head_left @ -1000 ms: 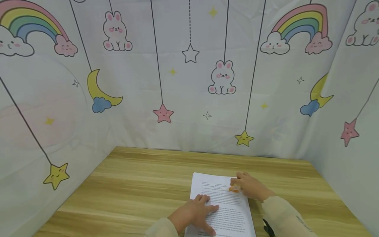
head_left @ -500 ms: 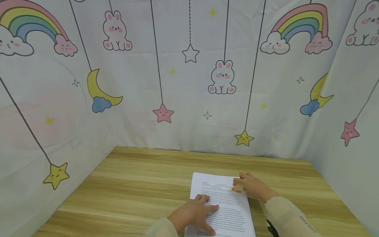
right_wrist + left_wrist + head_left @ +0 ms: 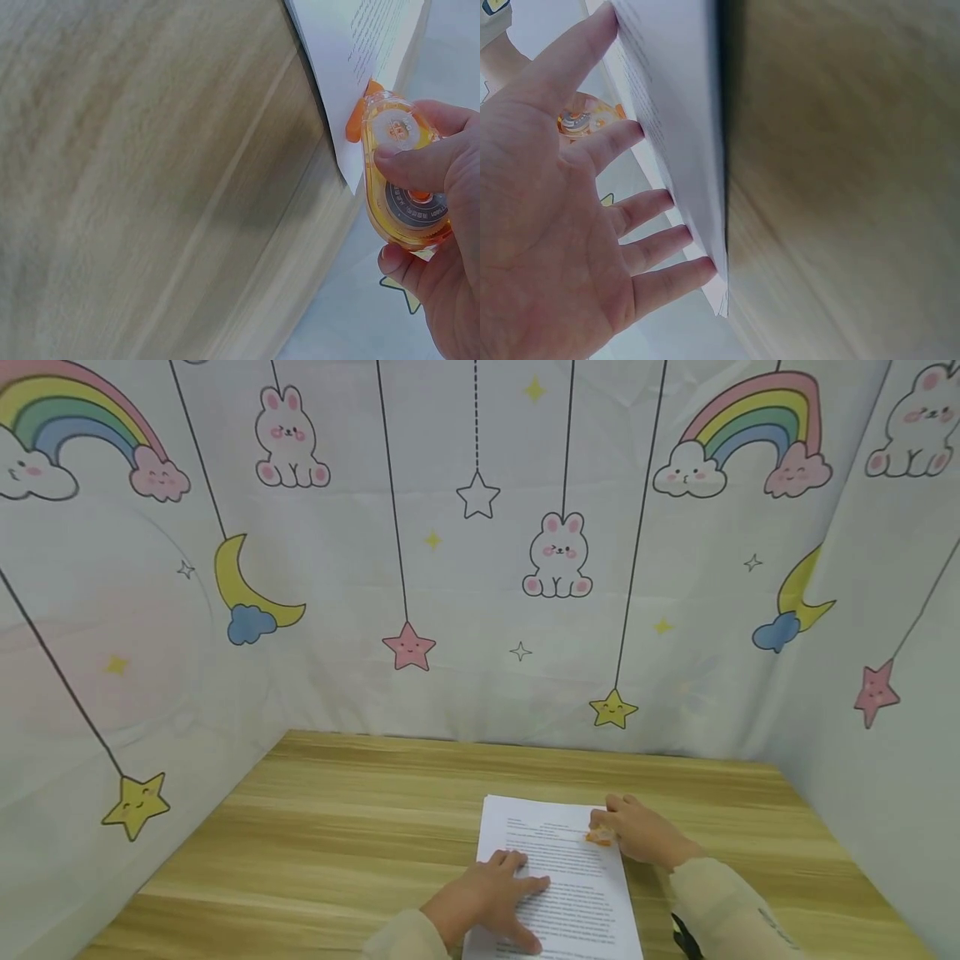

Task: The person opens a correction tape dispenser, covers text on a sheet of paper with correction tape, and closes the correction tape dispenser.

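A stack of printed paper sheets lies on the table. My left hand rests on its left part, fingers spread and straight, fingertips pressing on the top sheet in the left wrist view. Near the upper right of the page, my right hand grips a clear orange correction tape. Its thumb lies over one flat side of the case, the other fingers behind, partly hidden. The tape's orange nose end points down at the sheet by the upper lines of print. The left wrist view shows the correction tape beyond the left fingers.
The wood-grain table extends around the stack on both sides. A white cloth backdrop with printed rabbits, stars and rainbows encloses the back and sides. Something black shows under the right sleeve.
My right hand has moved slightly right across the page with the correction tape, then stayed nearly still. The left hand keeps its place on the paper. The head view has shifted a little.
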A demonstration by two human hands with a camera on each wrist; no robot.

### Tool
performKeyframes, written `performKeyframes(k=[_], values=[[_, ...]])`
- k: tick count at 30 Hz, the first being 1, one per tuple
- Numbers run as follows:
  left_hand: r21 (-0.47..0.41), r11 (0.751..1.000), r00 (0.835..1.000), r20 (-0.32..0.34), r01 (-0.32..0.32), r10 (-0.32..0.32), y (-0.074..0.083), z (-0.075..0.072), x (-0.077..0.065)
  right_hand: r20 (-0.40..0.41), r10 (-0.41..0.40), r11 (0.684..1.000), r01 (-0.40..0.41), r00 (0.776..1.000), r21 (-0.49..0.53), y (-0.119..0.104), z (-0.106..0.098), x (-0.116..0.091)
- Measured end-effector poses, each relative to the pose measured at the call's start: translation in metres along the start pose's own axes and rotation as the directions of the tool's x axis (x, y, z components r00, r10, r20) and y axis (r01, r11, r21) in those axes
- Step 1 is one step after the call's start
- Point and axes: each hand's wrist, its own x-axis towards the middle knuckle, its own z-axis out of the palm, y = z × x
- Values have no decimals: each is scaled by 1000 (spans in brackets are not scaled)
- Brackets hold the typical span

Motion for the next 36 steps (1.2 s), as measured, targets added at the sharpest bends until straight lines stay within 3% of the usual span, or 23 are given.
performKeyframes(k=[17, 26, 29, 33, 36], values=[[-8, 1000, 1000, 7, 1, -1, 0, -1, 0, -10, -12, 1000, 12, 1000, -10, 8, -4, -10], [9, 1000, 1000, -5, 2, -2, 2, -3, -3, -1, 38, 995, -37, 999, 92, 13, -6, -16], [6, 1000, 1000, -17, -5, 5, 3, -2, -2, 19, 130, 970, -131, 991, 203, 19, -6, -23], [6, 1000, 999, -32, -13, 13, 2, 0, -1, 72, 284, 889, -290, 956, 355, 27, -10, -33], [0, 1000, 999, -32, -3, 3, 1, 2, 0, 86, 315, 860, -323, 945, 395, 29, -13, -37]])
